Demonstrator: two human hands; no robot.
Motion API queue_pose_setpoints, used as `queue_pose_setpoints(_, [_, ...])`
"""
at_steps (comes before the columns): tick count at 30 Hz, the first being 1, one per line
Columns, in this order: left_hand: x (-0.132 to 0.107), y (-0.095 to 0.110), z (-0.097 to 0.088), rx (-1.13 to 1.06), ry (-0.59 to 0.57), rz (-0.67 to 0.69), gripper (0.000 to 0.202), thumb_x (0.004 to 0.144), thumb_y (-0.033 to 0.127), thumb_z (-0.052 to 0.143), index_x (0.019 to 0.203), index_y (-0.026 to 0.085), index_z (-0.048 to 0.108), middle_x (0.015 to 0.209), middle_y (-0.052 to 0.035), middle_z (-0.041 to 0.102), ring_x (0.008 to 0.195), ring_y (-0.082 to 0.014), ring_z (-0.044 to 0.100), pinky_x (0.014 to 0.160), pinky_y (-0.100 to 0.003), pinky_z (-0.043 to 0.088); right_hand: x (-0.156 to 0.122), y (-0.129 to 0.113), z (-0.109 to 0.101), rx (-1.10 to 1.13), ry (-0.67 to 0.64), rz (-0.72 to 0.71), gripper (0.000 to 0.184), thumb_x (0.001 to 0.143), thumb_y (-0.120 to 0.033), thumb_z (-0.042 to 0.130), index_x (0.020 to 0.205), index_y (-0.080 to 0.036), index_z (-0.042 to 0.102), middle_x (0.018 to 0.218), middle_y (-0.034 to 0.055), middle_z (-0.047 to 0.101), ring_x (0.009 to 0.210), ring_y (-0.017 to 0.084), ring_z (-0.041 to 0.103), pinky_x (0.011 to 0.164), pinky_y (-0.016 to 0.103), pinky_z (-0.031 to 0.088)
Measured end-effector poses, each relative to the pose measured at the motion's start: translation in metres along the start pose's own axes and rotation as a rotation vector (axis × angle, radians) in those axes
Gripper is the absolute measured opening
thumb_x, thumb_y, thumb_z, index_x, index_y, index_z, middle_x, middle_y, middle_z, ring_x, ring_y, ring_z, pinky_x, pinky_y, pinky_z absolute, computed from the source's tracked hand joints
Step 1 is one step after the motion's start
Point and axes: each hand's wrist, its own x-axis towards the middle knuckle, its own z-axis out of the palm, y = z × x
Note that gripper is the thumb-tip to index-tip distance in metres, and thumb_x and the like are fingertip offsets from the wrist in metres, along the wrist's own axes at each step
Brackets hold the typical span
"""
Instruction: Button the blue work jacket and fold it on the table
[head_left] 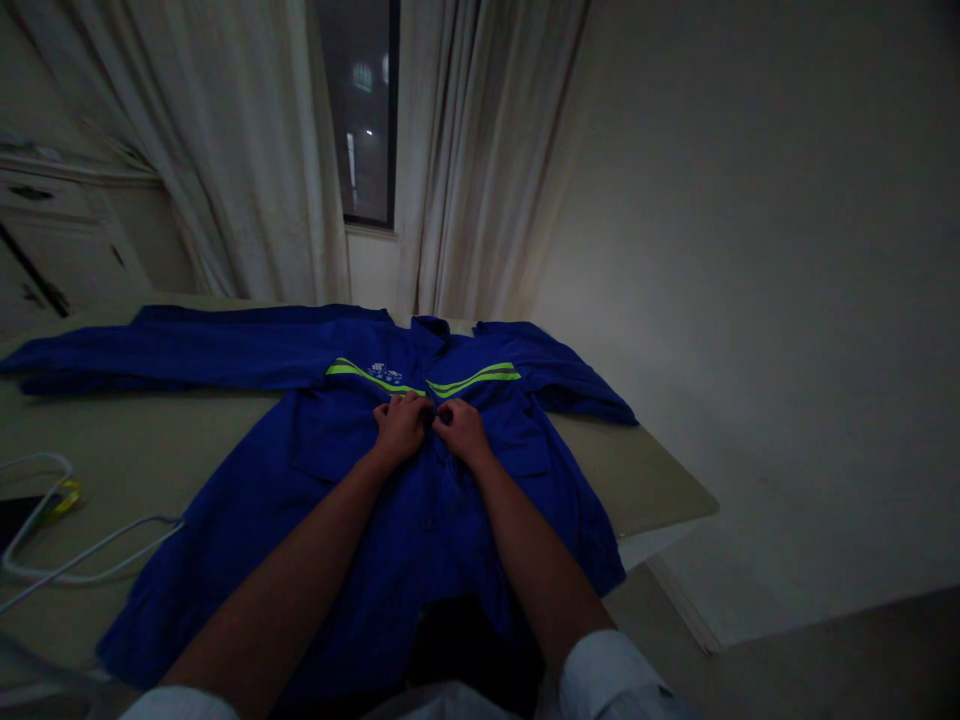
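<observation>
A blue work jacket (247, 470) with yellow-green stripes across the chest lies spread front up, its collar at the far side and its sleeves out to both sides. Both my hands are at its front opening, just below the stripes. My left hand (403, 425) is closed, pinching the left edge of the opening. Close beside it, my right hand (459, 428) pinches the other edge. Whatever small fastener may be between the fingertips is too dark to make out. White lettering shows on the left chest, above my left hand.
The jacket rests on a table (660, 480) whose right corner juts out near a bare wall (787, 300). A white cable (97, 575) and a yellow item (64, 498) lie at the left. Curtains (255, 150), a window (364, 120) and a cabinet (75, 220) stand behind.
</observation>
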Motion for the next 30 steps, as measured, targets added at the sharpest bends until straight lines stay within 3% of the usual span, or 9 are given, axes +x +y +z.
queue_pose_setpoints(30, [0.0011, -0.001, 0.0036, 0.005, -0.008, -0.008, 0.028, 0.096, 0.018, 0.048, 0.113, 0.027, 0.069, 0.126, -0.0087, 0.065, 0.125, -0.03, 0.05, 0.1, -0.049, 0.034, -0.0018, -0.0021, -0.002, -0.009, 0.016, 0.016, 0.003, 0.083, -0.017, 0.07, 0.084, -0.019, 0.071, 0.086, 0.0026, 0.071, 0.079, 0.017, 0.063, 0.077, 0.027, 0.047])
